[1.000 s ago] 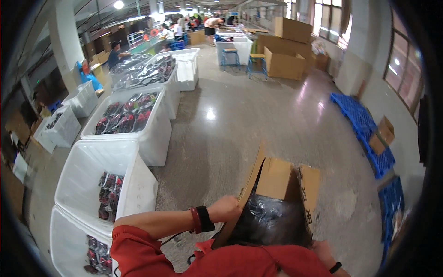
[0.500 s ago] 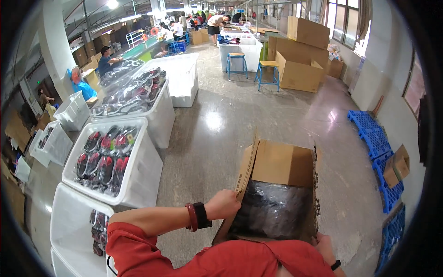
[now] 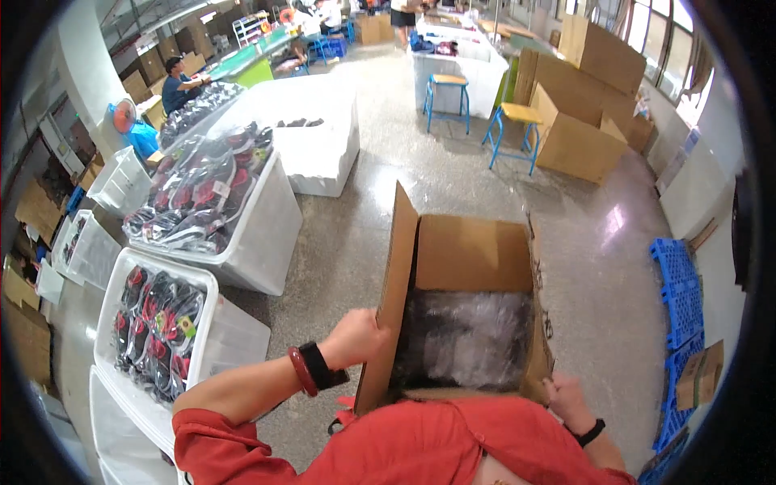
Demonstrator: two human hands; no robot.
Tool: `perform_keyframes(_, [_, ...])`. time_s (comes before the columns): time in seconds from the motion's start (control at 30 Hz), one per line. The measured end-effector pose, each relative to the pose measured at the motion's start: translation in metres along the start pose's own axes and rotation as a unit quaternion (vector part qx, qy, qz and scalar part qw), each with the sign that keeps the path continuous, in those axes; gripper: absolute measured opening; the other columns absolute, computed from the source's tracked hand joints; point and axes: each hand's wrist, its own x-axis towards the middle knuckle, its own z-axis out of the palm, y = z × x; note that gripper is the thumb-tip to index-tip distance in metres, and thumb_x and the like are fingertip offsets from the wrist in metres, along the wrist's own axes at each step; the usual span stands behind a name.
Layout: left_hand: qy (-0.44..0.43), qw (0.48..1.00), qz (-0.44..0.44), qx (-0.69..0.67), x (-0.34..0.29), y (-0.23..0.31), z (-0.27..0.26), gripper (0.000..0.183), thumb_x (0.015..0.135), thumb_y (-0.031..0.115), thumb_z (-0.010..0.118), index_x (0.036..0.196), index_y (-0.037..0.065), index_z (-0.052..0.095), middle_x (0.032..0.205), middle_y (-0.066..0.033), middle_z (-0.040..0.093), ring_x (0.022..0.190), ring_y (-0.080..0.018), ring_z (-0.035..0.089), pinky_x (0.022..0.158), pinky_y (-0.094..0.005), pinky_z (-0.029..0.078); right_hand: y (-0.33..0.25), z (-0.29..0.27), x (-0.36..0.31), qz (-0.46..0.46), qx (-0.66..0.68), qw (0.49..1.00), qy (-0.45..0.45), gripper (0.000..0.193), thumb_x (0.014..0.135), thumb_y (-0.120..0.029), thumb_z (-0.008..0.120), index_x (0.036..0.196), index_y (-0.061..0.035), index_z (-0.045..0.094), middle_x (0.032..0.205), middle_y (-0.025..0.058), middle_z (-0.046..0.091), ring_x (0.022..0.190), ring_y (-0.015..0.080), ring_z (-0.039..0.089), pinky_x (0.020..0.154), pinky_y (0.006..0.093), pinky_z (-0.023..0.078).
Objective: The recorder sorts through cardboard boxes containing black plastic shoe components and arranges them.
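Observation:
An open brown cardboard box (image 3: 473,257) is in front of my body, its flaps standing up. Inside lies something dark under shiny clear plastic (image 3: 465,339); what it is I cannot make out. My left hand (image 3: 353,339) is closed on the box's left side, knuckles up, with a red bangle and a black band at the wrist. At the near right corner, my right hand (image 3: 568,402) grips the box's edge, its fingers partly hidden and somewhat blurred.
On the left stand a white bin (image 3: 242,323) of bagged black-and-red shoes and a fuller shoe bin (image 3: 279,214). Ahead are blue-legged stools (image 3: 517,117) and large cartons (image 3: 578,145). Blue plastic pallets (image 3: 677,291) lean along the right wall. A seated person (image 3: 178,87) is far left.
The view has moved forward and turned: stools and cartons appear nearer and farther right, the shoe bins lower. Both hands still hold the box, which sits slightly more left in view.

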Motion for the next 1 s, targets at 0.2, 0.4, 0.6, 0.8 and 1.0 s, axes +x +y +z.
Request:
perform_keyframes(0.2, [-0.013, 0.995, -0.097, 0.007, 0.214, -0.036, -0.071, 0.024, 0.077, 0.017, 0.05, 0.084, -0.004, 0.059, 0.077, -0.0277, 0.057, 0.076, -0.0442, 0.056, 0.066, -0.0457, 0.047, -0.006, -0.023, 0.241, 0.005, 0.029, 0.999, 0.036, 0.014, 0.079, -0.011, 0.054, 0.071, 0.0013, 0.051, 0.064, 0.0233, 0.052, 0.062, 0.0423, 0.053, 0.053, 0.0443, 0.041])
perform_keyframes(0.4, [-0.037, 0.998, -0.053, 0.011, 0.421, -0.089, -0.164, 0.024, 0.079, 0.015, 0.051, 0.093, -0.003, 0.058, 0.08, -0.026, 0.058, 0.077, -0.0432, 0.055, 0.065, -0.0402, 0.048, -0.02, -0.047, 0.457, 0.022, 0.038, 0.999, 0.018, 0.016, 0.077, -0.01, 0.054, 0.069, 0.0024, 0.05, 0.064, 0.0235, 0.052, 0.061, 0.0421, 0.053, 0.052, 0.0445, 0.04])
perform_keyframes(0.6, [0.032, 0.997, -0.066, -0.011, 0.621, -0.132, -0.228, 0.021, 0.078, 0.016, 0.051, 0.085, -0.002, 0.058, 0.069, -0.0246, 0.056, 0.066, -0.0416, 0.057, 0.061, -0.0422, 0.047, -0.013, -0.068, 0.72, -0.019, 0.032, 0.998, 0.041, 0.017, 0.077, -0.011, 0.055, 0.068, 0.0023, 0.05, 0.063, 0.0237, 0.051, 0.061, 0.0424, 0.053, 0.053, 0.045, 0.041])
perform_keyframes(0.8, [0.092, 0.967, -0.155, -0.177, 0.773, -0.183, -0.322, 0.024, 0.078, 0.017, 0.052, 0.088, -0.003, 0.059, 0.074, -0.0267, 0.058, 0.069, -0.041, 0.057, 0.063, -0.0408, 0.047, -0.039, -0.106, 0.954, -0.091, 0.019, 0.996, -0.003, 0.018, 0.078, -0.011, 0.057, 0.068, 0.0018, 0.05, 0.065, 0.0236, 0.052, 0.063, 0.0421, 0.054, 0.053, 0.0447, 0.042])
perform_keyframes(1.0, [0.122, 0.973, -0.159, -0.117, 0.942, -0.265, -0.389, 0.026, 0.078, 0.018, 0.053, 0.08, -0.008, 0.058, 0.066, -0.0279, 0.055, 0.061, -0.0395, 0.057, 0.059, -0.0409, 0.046, -0.065, -0.115, 1.194, -0.162, 0.018, 0.987, -0.015, 0.012, 0.079, -0.01, 0.056, 0.073, -0.0001, 0.052, 0.065, 0.0229, 0.053, 0.063, 0.0415, 0.054, 0.054, 0.0445, 0.043])
